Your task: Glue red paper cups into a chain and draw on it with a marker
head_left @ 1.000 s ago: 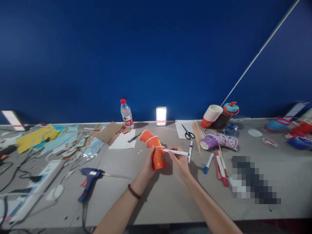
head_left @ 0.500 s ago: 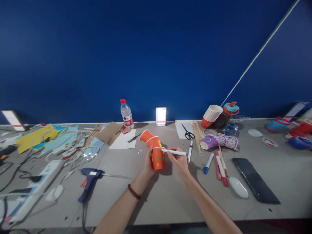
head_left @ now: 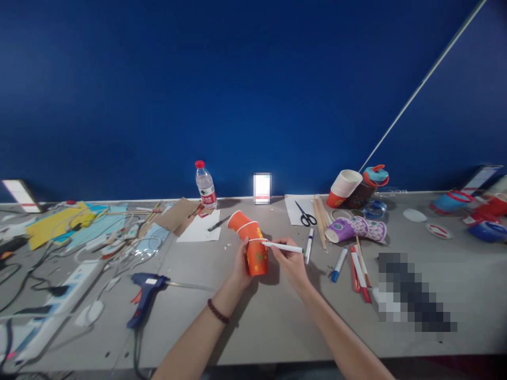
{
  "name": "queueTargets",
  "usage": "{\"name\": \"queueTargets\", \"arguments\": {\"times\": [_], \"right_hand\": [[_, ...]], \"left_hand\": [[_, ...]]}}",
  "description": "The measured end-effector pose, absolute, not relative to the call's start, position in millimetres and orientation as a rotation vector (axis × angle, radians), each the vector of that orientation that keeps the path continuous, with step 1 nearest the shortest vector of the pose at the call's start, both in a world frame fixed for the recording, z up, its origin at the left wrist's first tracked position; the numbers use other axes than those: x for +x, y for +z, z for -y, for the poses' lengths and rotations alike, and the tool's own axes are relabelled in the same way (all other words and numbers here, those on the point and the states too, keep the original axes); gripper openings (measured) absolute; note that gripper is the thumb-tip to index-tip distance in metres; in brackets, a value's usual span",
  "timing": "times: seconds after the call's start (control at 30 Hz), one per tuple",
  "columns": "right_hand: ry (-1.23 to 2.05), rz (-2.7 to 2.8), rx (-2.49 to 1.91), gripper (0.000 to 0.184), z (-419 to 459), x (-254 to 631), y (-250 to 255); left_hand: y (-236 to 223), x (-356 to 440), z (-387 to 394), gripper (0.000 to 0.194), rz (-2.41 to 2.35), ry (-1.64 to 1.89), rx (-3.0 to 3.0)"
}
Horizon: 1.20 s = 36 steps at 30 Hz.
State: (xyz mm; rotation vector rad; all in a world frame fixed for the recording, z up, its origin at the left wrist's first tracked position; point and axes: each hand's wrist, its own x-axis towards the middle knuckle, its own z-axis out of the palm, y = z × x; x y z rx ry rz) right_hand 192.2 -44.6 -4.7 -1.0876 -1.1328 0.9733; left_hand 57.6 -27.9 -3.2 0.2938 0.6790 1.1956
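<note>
Orange paper cups [head_left: 258, 258], joined in a bent row with white rims showing, are gripped by my left hand [head_left: 240, 263] from the left side. My right hand [head_left: 291, 260] pinches a white marker [head_left: 283, 247] with a green end. The marker's tip points left and meets, or nearly meets, the rim of the nearest cup; exact contact is too small to tell. Just right of that hand lies a capped marker [head_left: 309, 246]. Behind the cups rest a craft knife [head_left: 219, 224] and a sheet of white paper [head_left: 200, 231].
A glue gun [head_left: 146, 295] with its cord lies left, near a power strip [head_left: 59, 309]. A water bottle [head_left: 206, 187] stands by the wall. On the right are scissors [head_left: 307, 216], purple cups [head_left: 348, 230], stacked cups [head_left: 345, 186], a blue marker [head_left: 339, 265] and red markers [head_left: 359, 274].
Both hands, the cups and the marker stay almost exactly where they were. Only a very slight shift of the marker is visible.
</note>
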Motion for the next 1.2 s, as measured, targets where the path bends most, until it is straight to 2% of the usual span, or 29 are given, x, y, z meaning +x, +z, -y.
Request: {"name": "queueTargets", "arguments": {"times": [0.23,0.4,0.7,0.9,1.2], "right_hand": [[0.957,1.153,-1.110,0.017,45.4,192.4,-3.5],[0.927,1.103,-1.125,0.023,45.3,192.6,-2.5],[1.088,0.819,-1.037,0.035,39.5,199.5,-3.1],[1.262,0.675,-0.882,0.035,36.9,201.5,7.1],[1.300,0.639,-0.859,0.035,36.8,200.9,3.3]], "left_hand": [[-3.6,57.8,28.2,0.032,-0.688,1.190,0.278],[-3.6,57.3,27.5,0.035,-0.695,1.180,0.297],[-10.2,52.6,21.5,0.027,-0.666,1.285,0.244],[-1.4,47.0,22.8,0.033,-0.620,1.280,0.182],[1.9,48.3,22.6,0.030,-0.606,1.301,0.161]]}}
